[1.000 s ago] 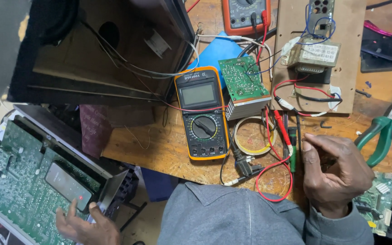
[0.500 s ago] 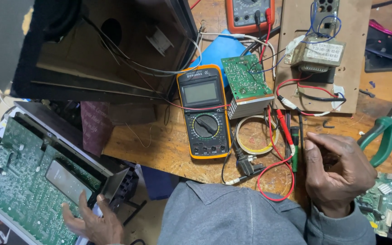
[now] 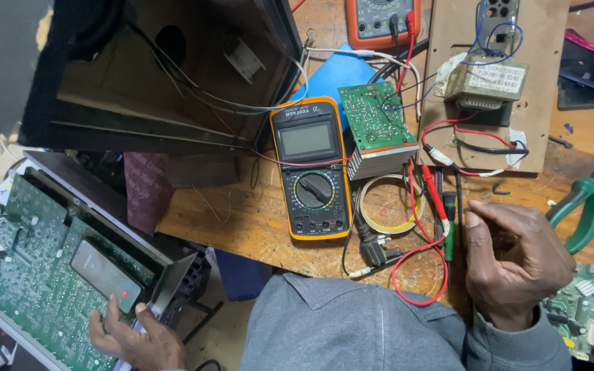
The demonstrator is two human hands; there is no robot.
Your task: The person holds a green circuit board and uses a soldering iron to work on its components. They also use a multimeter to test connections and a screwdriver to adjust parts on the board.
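Desk [image 3: 256,227]: I see a worn wooden top, scratched and crowded, running from the middle to the right edge of my view.
Speaker cabinet [image 3: 166,75]: a dark open box lying at the upper left, thin wires trailing out of it toward the meter.
Amplifier chassis [image 3: 70,275]: off the desk at the lower left, tilted, its large green circuit board facing up.
Hardboard panel [image 3: 496,75]: upper right, carrying a small transformer [image 3: 486,82] with red and black leads.
Yellow multimeter [image 3: 311,178]: flat at the centre, dial below the screen.
Small circuit board [image 3: 372,120]: just right of the multimeter, sitting on a finned heat sink.
Green-handled pliers [image 3: 586,203]: at the right edge, beside my right hand.
Left hand [image 3: 135,336]: fingers spread, resting on the lower corner of the amplifier chassis, holding it loosely rather than gripping.
Right hand [image 3: 513,264]: curled loosely on the desk, fingertips near the red and black test probes [image 3: 441,199]; I cannot tell whether it pinches anything.
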